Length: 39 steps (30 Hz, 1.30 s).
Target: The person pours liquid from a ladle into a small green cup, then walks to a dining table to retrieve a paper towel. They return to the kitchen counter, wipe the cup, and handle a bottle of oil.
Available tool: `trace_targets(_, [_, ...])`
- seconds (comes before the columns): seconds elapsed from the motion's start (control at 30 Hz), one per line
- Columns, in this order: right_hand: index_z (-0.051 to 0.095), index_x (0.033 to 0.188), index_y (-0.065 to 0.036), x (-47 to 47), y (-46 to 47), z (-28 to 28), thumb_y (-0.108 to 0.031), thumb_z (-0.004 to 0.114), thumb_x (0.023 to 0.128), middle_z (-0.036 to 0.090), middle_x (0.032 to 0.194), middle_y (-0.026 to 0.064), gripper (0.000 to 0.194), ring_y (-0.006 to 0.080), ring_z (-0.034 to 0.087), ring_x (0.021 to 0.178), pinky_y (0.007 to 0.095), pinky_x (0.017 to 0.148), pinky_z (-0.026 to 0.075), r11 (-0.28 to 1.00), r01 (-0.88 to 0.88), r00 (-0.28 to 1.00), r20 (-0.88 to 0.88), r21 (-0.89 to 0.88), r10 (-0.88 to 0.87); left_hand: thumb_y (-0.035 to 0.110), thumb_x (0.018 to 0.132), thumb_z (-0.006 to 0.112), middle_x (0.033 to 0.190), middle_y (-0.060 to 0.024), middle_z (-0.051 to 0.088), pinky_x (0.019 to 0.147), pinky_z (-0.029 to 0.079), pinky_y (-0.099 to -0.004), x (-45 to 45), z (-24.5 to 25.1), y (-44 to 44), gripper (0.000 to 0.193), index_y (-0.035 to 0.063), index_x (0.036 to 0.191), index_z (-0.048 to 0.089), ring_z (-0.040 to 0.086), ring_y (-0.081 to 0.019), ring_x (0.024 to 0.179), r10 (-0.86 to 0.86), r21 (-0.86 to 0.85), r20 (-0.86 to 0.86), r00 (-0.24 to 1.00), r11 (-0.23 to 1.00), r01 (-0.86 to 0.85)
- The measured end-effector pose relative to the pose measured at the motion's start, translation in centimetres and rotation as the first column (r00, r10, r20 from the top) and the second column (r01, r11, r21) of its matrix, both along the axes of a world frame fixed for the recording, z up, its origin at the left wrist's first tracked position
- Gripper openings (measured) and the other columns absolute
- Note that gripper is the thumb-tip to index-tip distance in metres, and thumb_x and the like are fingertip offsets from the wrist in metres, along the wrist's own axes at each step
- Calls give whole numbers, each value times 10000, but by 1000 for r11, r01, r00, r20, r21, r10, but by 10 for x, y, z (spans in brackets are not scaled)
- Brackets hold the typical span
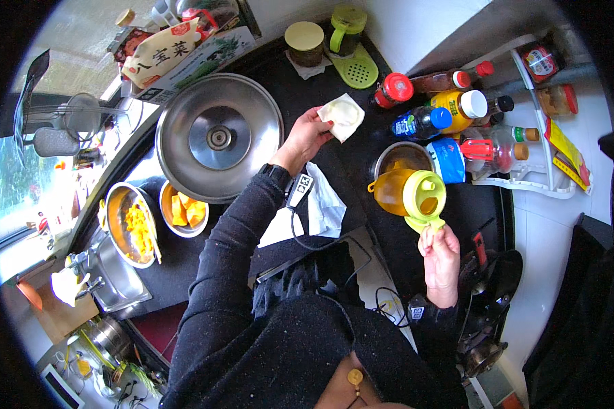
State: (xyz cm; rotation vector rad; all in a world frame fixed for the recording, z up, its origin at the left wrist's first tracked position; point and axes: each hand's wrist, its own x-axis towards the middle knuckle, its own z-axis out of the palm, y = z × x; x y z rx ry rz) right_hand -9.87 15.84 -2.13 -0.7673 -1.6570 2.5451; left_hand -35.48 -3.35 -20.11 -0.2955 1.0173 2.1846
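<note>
My left hand pinches the edge of a folded white paper towel over the dark counter, right of a large steel lid or pan. With my right hand I grip the handle of a plastic oil jug holding yellow oil, with a light green lid. The jug is tilted, partly covering a round metal container behind it. A crumpled white sheet lies below my left hand.
Bottles, a red-lidded jar and a blue packet crowd the right. Two metal bowls with orange pieces stand left, near the sink. A black cable loops in front.
</note>
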Motion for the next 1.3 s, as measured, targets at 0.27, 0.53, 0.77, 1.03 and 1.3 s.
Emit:
trace_targets(0.27, [498, 809, -76, 2, -4, 1, -233, 511, 962, 440, 714, -14, 219, 77, 395, 635, 202, 568, 317, 1000, 3, 1000, -8, -2, -3, -84, 813, 530, 1153, -66, 597, 924, 447, -355, 24, 21, -22, 412, 49, 1201, 491, 569, -190, 1067, -19, 56, 3, 1000, 998, 18])
trace_targets(0.53, [497, 818, -75, 1, -10, 3, -228, 501, 967, 440, 720, -12, 213, 78, 394, 638, 205, 570, 317, 1000, -4, 1000, -2, -14, 4, -102, 783, 496, 1109, -96, 610, 895, 481, -343, 24, 12, -36, 430, 32, 1192, 496, 596, -207, 1018, -74, -3, -86, 994, 997, 74])
trace_targets(0.77, [495, 819, -71, 2, -16, 4, -226, 485, 975, 438, 723, -11, 220, 78, 393, 647, 210, 577, 314, 1000, -1, 1000, 3, -8, 1, -75, 743, 572, 1383, -195, 421, 1075, 320, -340, 11, -29, -30, 718, 39, 1403, 313, 409, -296, 1283, -355, -730, -434, 828, 677, -92])
trace_targets(1.03, [494, 816, -71, 0, -19, 3, -234, 479, 976, 442, 721, -5, 230, 76, 394, 635, 201, 559, 314, 1000, -4, 1000, 10, 6, 4, 13, 672, 672, 1420, -233, 323, 1090, 293, -438, 42, -39, -34, 683, 150, 1314, 483, 340, -409, 1289, -604, -839, -544, 582, 388, -382])
trace_targets(1.3, [517, 838, -73, -19, -27, -10, -223, 484, 976, 459, 722, -21, 207, 58, 398, 626, 191, 556, 322, 1000, 12, 1000, 11, 25, -13, 39, 741, 636, 1443, -184, 336, 1068, 336, -408, 63, -24, -38, 415, 165, 1136, 657, 373, -354, 1298, -664, -898, -428, 614, 389, -205])
